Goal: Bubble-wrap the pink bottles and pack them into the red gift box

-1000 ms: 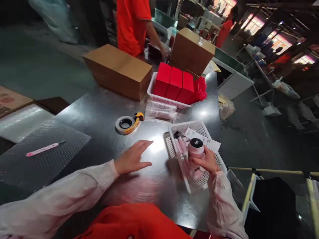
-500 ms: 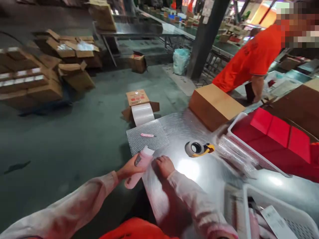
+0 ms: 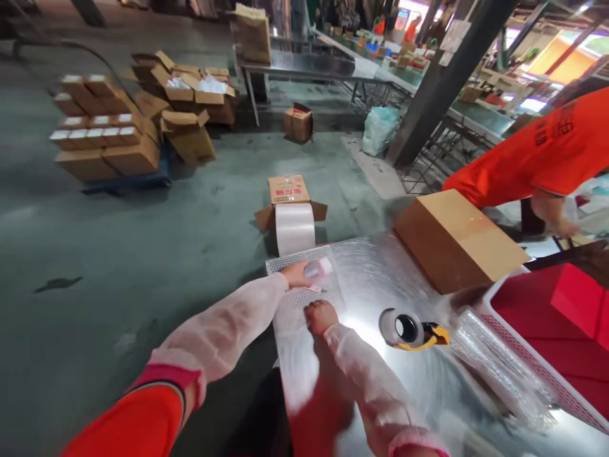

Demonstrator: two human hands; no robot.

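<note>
My left hand (image 3: 295,274) is wrapped round a pale pink bottle (image 3: 320,270), lying on its side over a sheet of bubble wrap (image 3: 335,289) at the table's far left corner. Most of the bottle is hidden under the hand. Just below it, a slim pink pen-like tool (image 3: 313,289) lies on the wrap. My right hand (image 3: 321,315) rests with curled fingers on the metal table (image 3: 361,273), by the wrap's near edge; nothing shows in it. To its right stands a tape roll (image 3: 403,327) in a yellow-handled dispenser (image 3: 431,336).
A roll of white wrap (image 3: 295,228) juts from an open carton (image 3: 289,189) beyond the table. On the right are a closed box (image 3: 459,238), clear plastic packs (image 3: 499,365) and a white basket (image 3: 537,362) of red boxes. A co-worker in orange (image 3: 537,143) leans behind them.
My left hand has carried the bottle forward and right, from beside the table edge onto the bubble wrap. The right hand stays on the table. The view has swung left.
</note>
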